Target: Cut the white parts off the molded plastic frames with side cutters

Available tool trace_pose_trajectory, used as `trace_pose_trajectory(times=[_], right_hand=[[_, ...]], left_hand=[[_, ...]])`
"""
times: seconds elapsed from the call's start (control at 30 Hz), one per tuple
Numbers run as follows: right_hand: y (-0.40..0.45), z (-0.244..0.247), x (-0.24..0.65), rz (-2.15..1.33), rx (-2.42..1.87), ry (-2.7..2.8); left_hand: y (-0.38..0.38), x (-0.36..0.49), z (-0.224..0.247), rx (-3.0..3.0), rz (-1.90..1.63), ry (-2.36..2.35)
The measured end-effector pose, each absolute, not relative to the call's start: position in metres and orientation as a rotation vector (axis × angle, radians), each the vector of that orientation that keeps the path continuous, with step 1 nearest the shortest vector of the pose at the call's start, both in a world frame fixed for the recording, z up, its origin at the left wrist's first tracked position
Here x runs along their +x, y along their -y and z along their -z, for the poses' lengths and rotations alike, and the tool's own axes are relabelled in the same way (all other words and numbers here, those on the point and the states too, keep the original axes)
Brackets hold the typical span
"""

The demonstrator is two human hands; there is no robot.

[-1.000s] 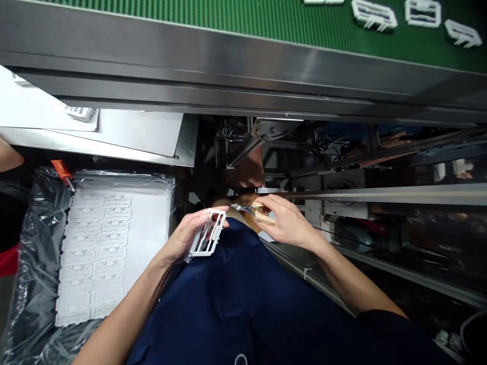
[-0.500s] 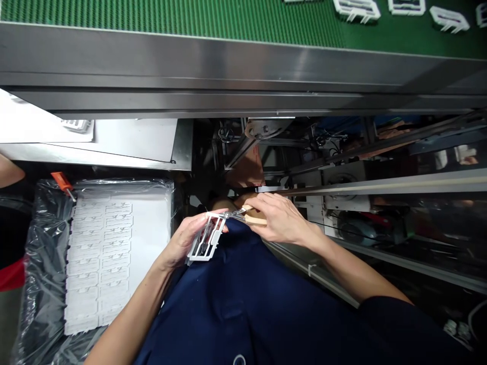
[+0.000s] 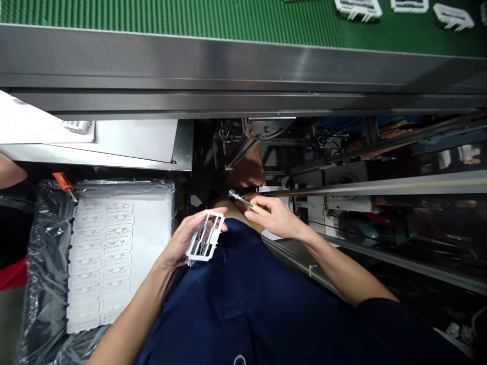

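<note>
My left hand [image 3: 183, 234] is closed around white plastic frames [image 3: 206, 237] with long slots, held tilted in front of my dark blue clothing. There seems to be more than one frame, one behind another, though my fingers hide part of them. In my right hand [image 3: 279, 218] is a pair of pliers [image 3: 243, 199] with pale handles, its metal jaws pointing up and left. A gap separates the jaws from the white frames. My right fingers wrap the handles, and the far handle is partly hidden.
Above runs a green conveyor belt [image 3: 171, 19] with several white frames [image 3: 358, 8] at its right, behind a metal rail [image 3: 228, 58]. At left, a plastic-lined box [image 3: 43, 294] holds rows of white parts [image 3: 117, 243] and an orange-handled tool [image 3: 64, 181]. Another person's arm [image 3: 11, 171] shows at the left edge.
The pliers have come away from the frames' upper corner, and their jaws now point up and left. My left hand keeps the frames in nearly the same place.
</note>
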State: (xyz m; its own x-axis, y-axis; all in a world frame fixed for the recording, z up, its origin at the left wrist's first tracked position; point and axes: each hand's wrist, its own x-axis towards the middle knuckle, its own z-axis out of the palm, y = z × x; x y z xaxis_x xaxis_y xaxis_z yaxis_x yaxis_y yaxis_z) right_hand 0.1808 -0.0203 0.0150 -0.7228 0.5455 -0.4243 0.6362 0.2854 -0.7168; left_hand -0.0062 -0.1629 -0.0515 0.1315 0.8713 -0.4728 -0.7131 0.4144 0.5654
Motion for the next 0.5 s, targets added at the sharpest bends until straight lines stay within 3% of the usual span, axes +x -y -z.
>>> trace_pose_trajectory(times=[0.1, 0.3, 0.5], right_hand=[[0.008, 0.002, 0.187, 1.690, 1.010, -2.262], [-0.004, 0.052, 0.209, 0.956, 1.585, -2.312], [0.004, 0.043, 0.200, 1.046, 1.668, -2.364]], left_hand=[[0.160, -0.005, 0.052, 0.117, -1.186, -0.831], [0.152, -0.009, 0.055, -0.058, -1.237, -0.748], [0.142, -0.009, 0.057, -0.044, -1.294, -0.691]])
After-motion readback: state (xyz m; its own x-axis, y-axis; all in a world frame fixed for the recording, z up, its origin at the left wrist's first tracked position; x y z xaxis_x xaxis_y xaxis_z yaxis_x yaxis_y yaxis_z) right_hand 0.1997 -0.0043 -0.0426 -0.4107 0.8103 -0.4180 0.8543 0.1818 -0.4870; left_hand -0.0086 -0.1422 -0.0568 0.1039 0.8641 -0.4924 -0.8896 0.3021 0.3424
